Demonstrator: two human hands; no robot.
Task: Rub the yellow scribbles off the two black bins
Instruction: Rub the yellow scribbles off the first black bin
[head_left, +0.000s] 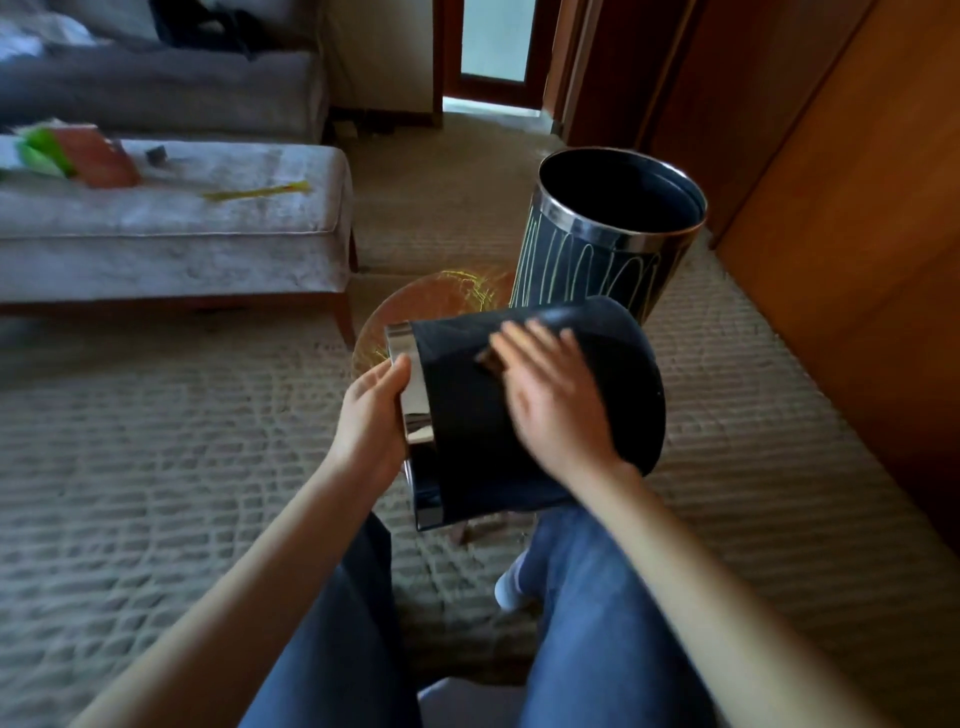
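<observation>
A black bin (467, 431) with a chrome rim lies on its side over my lap, its mouth turned left. No yellow marks show on its upper side. My left hand (371, 415) grips the chrome rim, thumb on the outside. Blurred by motion, my right hand (550, 400) lies flat on the bin's side with straight fingers, pressing a small dark brown pad (491, 362) against it. A second black bin (587, 260) stands upright on the carpet behind, with yellow looping scribbles across its side.
A round brownish disc (431, 301) with yellow scribbles lies on the carpet behind the held bin. An upholstered bench (208, 234) at the left carries a yellow stick (257, 192) and packets. Wooden cabinet fronts (857, 260) line the right.
</observation>
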